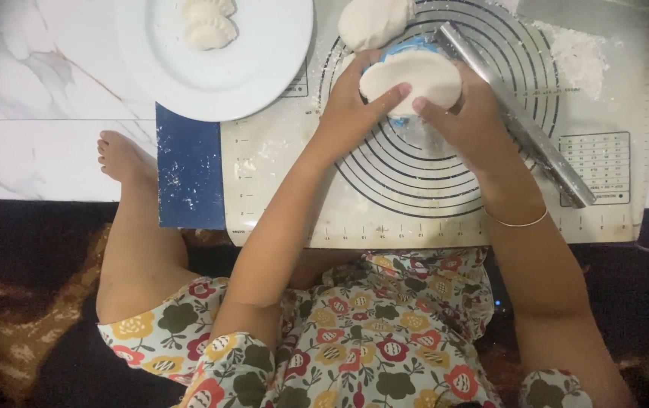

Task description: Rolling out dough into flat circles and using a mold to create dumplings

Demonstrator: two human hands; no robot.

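Head view: person seated at pastry mat (279, 159)
Left hand (351, 113): clamped on folded dough (411, 75)
Right hand (468, 117): clamped on the same dough
Rolling pin (517, 113): just beside right hand

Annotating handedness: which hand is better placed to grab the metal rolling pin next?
Probably the right hand: the metal rolling pin lies right beside it on the mat. The left hand sits farther away; both grip the dough piece.

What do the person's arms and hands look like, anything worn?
Both arms are bare to above the elbow, with short floral sleeves in cream with red, yellow and green flowers. The left hand wears nothing visible. A thin bangle circles the wrist of the right hand. No gloves.
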